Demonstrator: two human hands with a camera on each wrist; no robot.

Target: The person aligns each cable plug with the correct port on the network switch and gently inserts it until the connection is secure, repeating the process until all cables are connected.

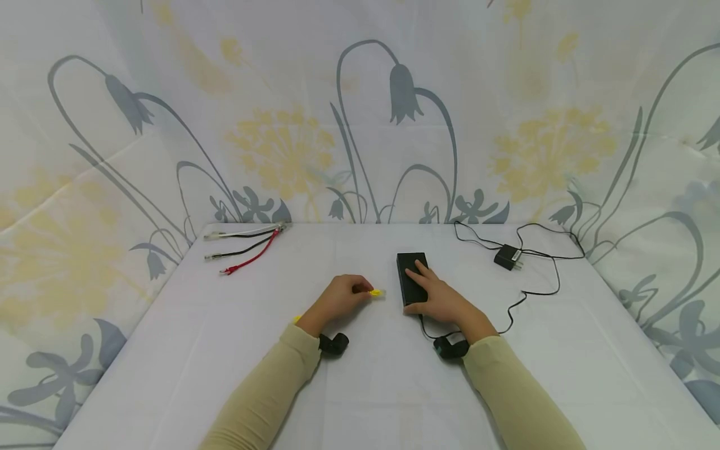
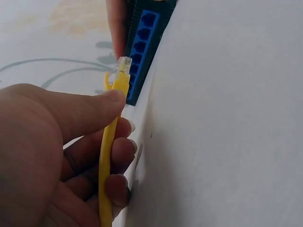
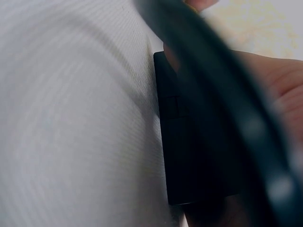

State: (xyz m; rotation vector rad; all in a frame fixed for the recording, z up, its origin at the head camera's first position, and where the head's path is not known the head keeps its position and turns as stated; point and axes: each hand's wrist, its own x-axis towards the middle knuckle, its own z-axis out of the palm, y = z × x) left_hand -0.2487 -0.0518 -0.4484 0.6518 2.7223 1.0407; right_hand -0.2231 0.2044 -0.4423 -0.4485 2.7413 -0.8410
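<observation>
My left hand [image 1: 343,295] pinches a yellow Ethernet cable [image 2: 108,156] just behind its clear plug [image 2: 123,66], thumb on top and fingers curled beneath. In the head view that plug points right, a short gap from a black network switch [image 1: 415,287]. The left wrist view shows a row of blue ports [image 2: 139,46] along the switch's side, with the plug overlapping them in sight. Over the switch lies my right hand [image 1: 441,300], thumb at the near end and fingers across its top, holding it on the table. A blurred black cord hides part of the right wrist view.
A thin black cord runs from the switch to a power adapter [image 1: 508,257] at the back right. Several short cables, white, black and red [image 1: 253,257], lie at the back left. Patterned cloth [image 1: 360,156] rises behind the white table [image 1: 371,387].
</observation>
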